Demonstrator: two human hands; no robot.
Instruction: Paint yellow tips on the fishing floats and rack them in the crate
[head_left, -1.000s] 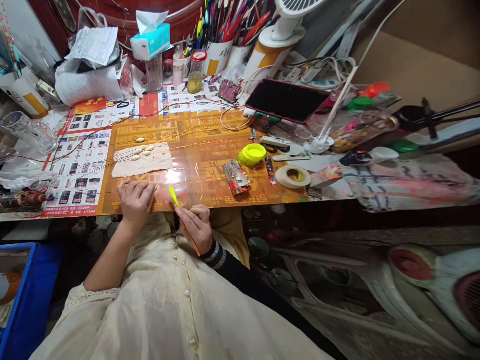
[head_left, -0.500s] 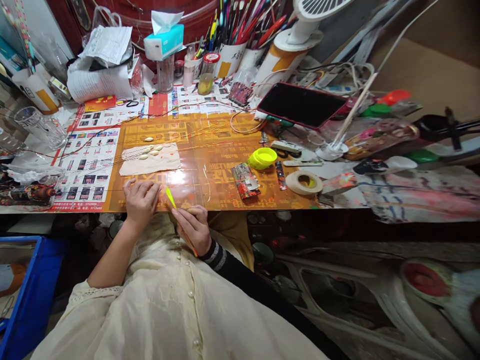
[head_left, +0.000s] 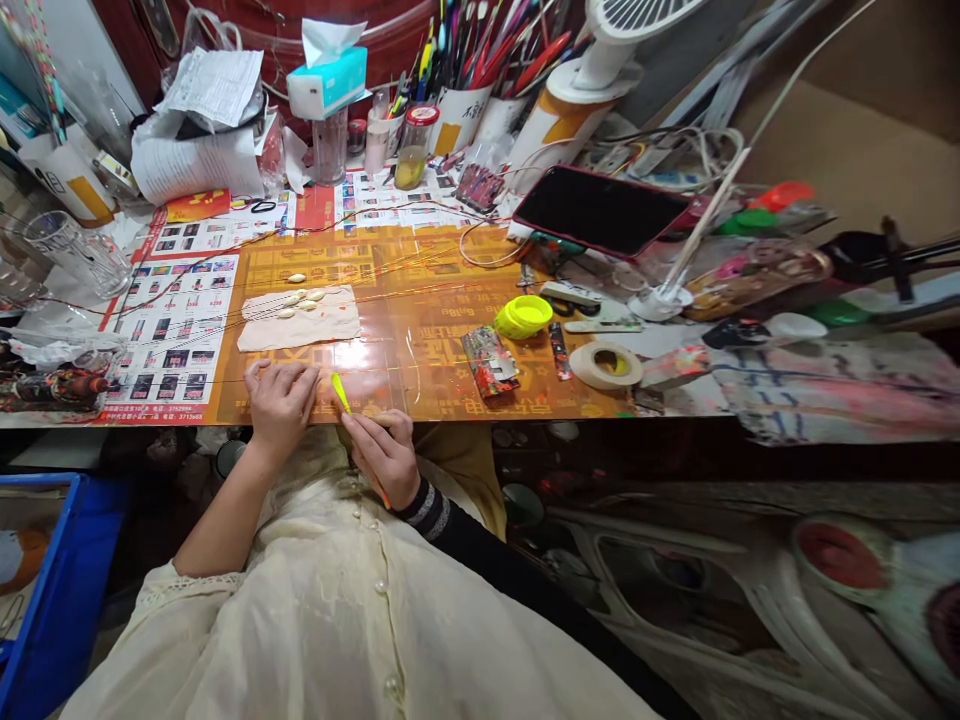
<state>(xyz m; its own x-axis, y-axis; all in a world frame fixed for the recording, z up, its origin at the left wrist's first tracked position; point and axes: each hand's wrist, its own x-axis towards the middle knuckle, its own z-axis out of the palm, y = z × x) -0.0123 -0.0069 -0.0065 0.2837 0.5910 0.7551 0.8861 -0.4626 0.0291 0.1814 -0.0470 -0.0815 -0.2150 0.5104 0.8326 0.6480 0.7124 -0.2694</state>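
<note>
Near the table's front edge, my left hand [head_left: 281, 400] rests with fingers bent and pointing down. A thin dark line reaches it from the left; what lies under the fingertips is hidden. Just to its right, my right hand [head_left: 384, 452] is closed around what looks like a slim paintbrush [head_left: 341, 393], its tip bright yellow and an orange end showing below the hand. The tip points up and left, in the gap between my hands. Beyond my left hand, several pale, almond-shaped pieces [head_left: 302, 300] with thin stems lie on and beside a pale cloth [head_left: 300, 332].
A bright yellow pot [head_left: 523, 316], a paint-stained block [head_left: 490, 362] and a roll of tape [head_left: 606, 365] sit to the right. A phone [head_left: 600, 210] stands tilted behind them. At the left edge is a paint-smeared device [head_left: 56, 388]. Jars and brush holders line the back.
The view has shifted very slightly. Both hands keep nearly the same place and grip, and the yellow tip stays between them.
</note>
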